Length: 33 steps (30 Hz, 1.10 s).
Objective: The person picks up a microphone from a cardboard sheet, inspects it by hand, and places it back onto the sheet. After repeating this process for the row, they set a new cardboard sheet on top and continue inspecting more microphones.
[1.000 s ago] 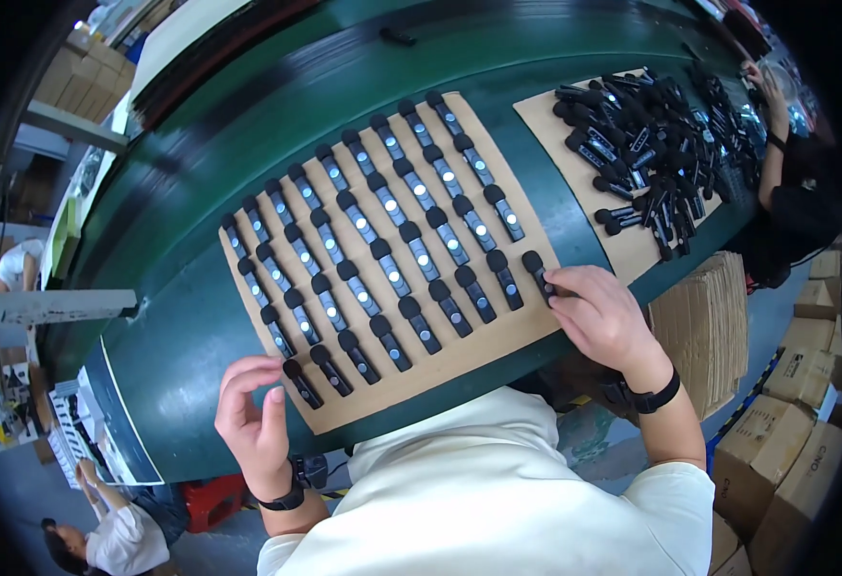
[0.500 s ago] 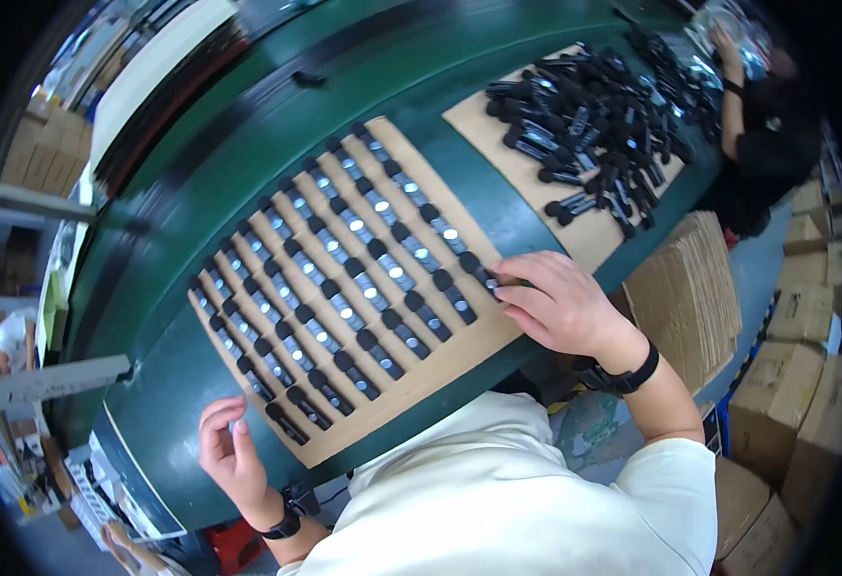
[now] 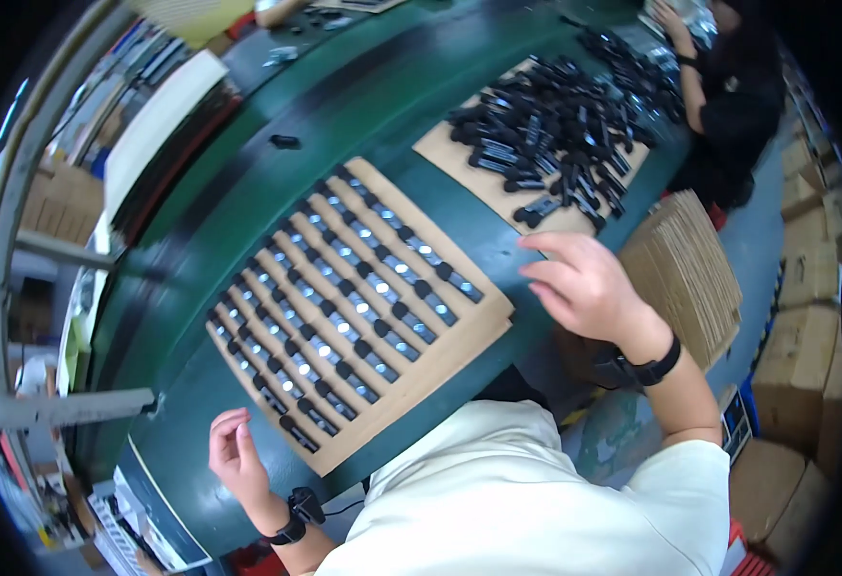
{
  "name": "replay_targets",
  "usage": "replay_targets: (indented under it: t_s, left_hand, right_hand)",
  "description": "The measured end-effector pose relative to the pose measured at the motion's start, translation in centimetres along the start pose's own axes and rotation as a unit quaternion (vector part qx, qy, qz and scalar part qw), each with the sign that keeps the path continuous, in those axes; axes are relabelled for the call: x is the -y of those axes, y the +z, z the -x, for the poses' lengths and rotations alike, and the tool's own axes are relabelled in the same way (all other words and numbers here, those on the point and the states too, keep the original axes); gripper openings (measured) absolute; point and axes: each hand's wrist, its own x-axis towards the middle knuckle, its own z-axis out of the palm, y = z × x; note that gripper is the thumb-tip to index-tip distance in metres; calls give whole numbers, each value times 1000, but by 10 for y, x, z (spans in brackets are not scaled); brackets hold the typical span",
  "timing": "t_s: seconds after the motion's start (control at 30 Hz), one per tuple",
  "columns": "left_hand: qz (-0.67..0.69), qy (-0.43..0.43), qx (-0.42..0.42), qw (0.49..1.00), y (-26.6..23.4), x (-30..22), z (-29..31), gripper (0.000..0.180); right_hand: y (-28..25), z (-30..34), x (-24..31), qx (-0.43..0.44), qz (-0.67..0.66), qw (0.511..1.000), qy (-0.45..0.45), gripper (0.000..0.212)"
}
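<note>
Right hand [image 3: 589, 288]: empty, fingers parted, withdrawn from the cardboard [image 3: 402, 405] since earlier. Left hand [image 3: 238, 463]: empty, loosely curled. Microphones [image 3: 346, 329]: rowed on the cardboard, green worktop [image 3: 181, 461] beneath.

Green table [image 3: 474, 226], bearing: one cardboard sheet [image 3: 411, 376], set with slanting rows of small dark devices [image 3: 380, 285]; a second sheet [image 3: 450, 156], far right, under a loose heap [image 3: 545, 134] of similar pieces. Your left hand [image 3: 237, 451]: thumb and fingers parted, near the first sheet's left corner. Your right hand [image 3: 584, 283]: fingers spread, right of that sheet. Farther right: one co-worker [image 3: 742, 115], dark-clothed.
</note>
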Motion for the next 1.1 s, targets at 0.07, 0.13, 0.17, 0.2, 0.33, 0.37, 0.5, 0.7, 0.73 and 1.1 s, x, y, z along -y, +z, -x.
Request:
replay_targets:
  t_s: [0.07, 0.13, 0.17, 0.2, 0.33, 0.37, 0.5, 0.7, 0.73, 1.1]
  left_hand:
    - [3, -3, -19, 1000, -7, 8, 11, 7]
    - [-45, -54, -34, 997, -14, 19, 23, 8]
    - [-65, -80, -39, 994, -16, 23, 28, 10]
    - [-65, -81, -55, 993, -20, 25, 33, 10]
    - [-327, -42, -43, 943, -43, 35, 72, 24]
    - [-346, -69, -44, 935, -50, 39, 86, 30]
    - [-410, -141, -52, 900, -54, 48, 129, 45]
    - [-449, -211, -42, 867, -39, 46, 134, 55]
    - [-448, -217, -50, 866, -38, 46, 134, 55]
    - [-446, -205, -30, 871, -43, 48, 122, 54]
  right_hand:
    - [-6, -26, -4, -4, -1, 1000, -27, 24]
    - [-9, -63, -14, 14, 16, 998, -67, 24]
    - [-10, -82, -19, 23, 28, 996, -86, 24]
    - [-7, -104, -24, 22, 25, 994, -102, 24]
    - [25, -201, -45, 98, 41, 982, -159, 27]
    - [38, -225, -51, 141, 56, 975, -162, 29]
    - [96, -302, -73, 254, 49, 949, -181, 34]
    - [180, -373, -87, 394, 106, 898, -164, 44]
    - [191, -382, -87, 413, 115, 891, -152, 46]
    - [257, -415, -116, 458, 43, 873, -161, 29]
